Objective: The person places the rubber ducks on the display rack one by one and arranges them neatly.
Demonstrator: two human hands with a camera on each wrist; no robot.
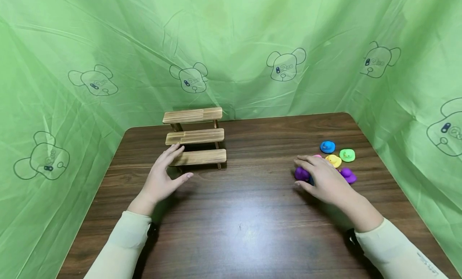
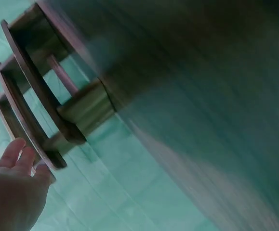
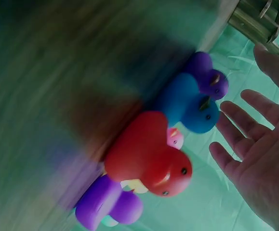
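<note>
My left hand (image 1: 169, 167) lies flat and open on the dark wooden table (image 1: 238, 215), its fingertips touching the lowest step of a small three-step wooden stand (image 1: 195, 140). The left wrist view shows the same hand (image 2: 11, 185) with straight fingers beside the stand (image 2: 38, 106). My right hand (image 1: 319, 175) hovers open over a cluster of rubber ducks, covering part of a purple duck (image 1: 301, 174). In the right wrist view its fingers (image 3: 247, 120) are spread and hold nothing. A red duck (image 3: 149, 161), a blue duck (image 3: 190, 106) and a purple duck (image 3: 209, 77) sit just below them.
More ducks sit right of my right hand: blue (image 1: 327, 146), green (image 1: 347, 155), yellow (image 1: 333, 160) and another purple one (image 1: 348, 175). A green plastic sheet (image 1: 252, 42) with bear drawings walls the table at the back and on both sides.
</note>
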